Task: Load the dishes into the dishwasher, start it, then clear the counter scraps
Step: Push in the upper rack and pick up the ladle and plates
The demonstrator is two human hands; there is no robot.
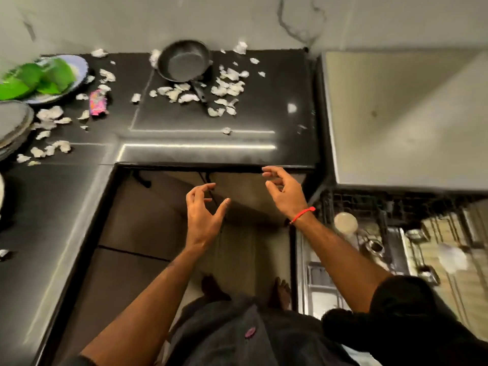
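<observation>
We hold both hands in the air in front of the surface's front edge, and neither one has anything in it. Our left hand [203, 215] has its fingers spread and loosely bent; our right hand [282, 191], with a red thread at the wrist, is the same, its fingertips just beside the front edge.

One frying pan [183, 60] stands near the back edge of the surface, its handle [199, 92] pointing toward us. We judge it stiff and rather heavy, not fragile, so the handle is the good place to take it, perhaps with a second hand under the rim. At the left edge we see one plate with green pieces [42, 77] and a stack of grey plates [14, 125]; how many are in the stack we cannot tell. Plates are probably breakable and smooth, so we should grip them at the rim with both hands.

The pale scraps [227, 85] are too many to count, lying around the pan and toward the left edge. They look light and thin, easier to sweep than to pick. One pink wrapper [98, 103] lies among them.

The dishwasher [383, 233] is open at our right, its rack holding a few items.
</observation>
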